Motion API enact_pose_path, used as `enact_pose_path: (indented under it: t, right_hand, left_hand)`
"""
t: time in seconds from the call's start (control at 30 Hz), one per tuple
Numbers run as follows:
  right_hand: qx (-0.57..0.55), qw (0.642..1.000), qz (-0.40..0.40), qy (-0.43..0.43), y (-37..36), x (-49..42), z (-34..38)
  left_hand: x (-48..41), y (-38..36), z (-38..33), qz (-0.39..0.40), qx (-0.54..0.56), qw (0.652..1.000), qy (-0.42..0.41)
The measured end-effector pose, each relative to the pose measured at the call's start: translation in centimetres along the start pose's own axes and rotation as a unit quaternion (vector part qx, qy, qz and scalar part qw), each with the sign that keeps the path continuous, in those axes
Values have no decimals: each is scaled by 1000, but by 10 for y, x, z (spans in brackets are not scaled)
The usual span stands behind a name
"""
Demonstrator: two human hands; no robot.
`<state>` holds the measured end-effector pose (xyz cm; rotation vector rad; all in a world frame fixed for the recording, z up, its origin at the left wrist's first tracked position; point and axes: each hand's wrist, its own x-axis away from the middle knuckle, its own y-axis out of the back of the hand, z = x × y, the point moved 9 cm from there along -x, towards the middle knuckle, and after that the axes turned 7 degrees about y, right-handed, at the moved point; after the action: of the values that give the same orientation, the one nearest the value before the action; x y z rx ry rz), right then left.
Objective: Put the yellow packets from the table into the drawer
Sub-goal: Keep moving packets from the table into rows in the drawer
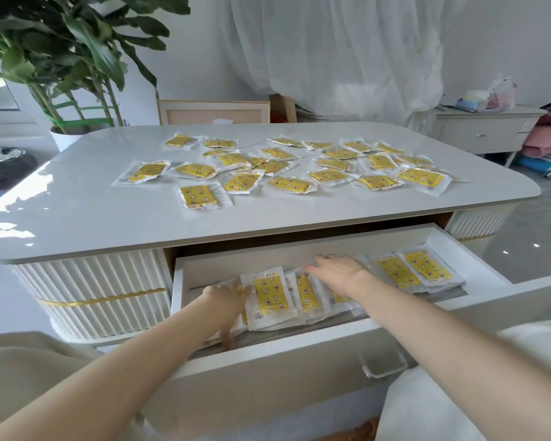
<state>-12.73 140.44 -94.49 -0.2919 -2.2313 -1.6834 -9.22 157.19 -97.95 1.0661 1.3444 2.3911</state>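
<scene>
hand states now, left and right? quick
Left hand: against the leftmost packet in the drawer; grip cannot be told.
Right hand: open, lying flat on the packets there.

The packet [269,297] touching my left hand [226,302] is yellow, printed with small white stars and dark round marks, in a clear wrapper. The two packets [427,265] just right of my right hand [337,268] match it. The drawer [299,342] around both hands is white. Beyond them the table top [93,211] is glossy pale grey, and the ribbed base [102,275] left of my left hand is cream with a gold band [102,301].
</scene>
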Motion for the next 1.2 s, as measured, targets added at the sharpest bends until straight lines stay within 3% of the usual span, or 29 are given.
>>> enact_pose_path:
  t: [0.1,0.17,0.37,0.57,0.73,0.97,1.2]
  right_hand:
    - [-99,993,-39,45,7,-8,26]
    - [-149,985,-13,82,5,-11,48]
    - [-33,991,8,129,2,-12,70]
    - [-29,992,-31,119,5,-19,68]
    - [-27,993,-15,110,9,-11,65]
    - [-148,984,-60,79,60,22,57]
    - [-197,959,-202,27,139,63,9]
  left_hand:
    - [0,-4,6,15,-2,1000,14]
    - [0,-7,11,23,-7,999,27]
    - [6,-13,15,44,6,998,44]
    - [9,-4,6,20,-3,1000,13]
    - [15,8,12,3,-1,1000,10]
    - [62,85,36,-111,125,986,-25]
    - [102,153,75,-246,246,937,-8]
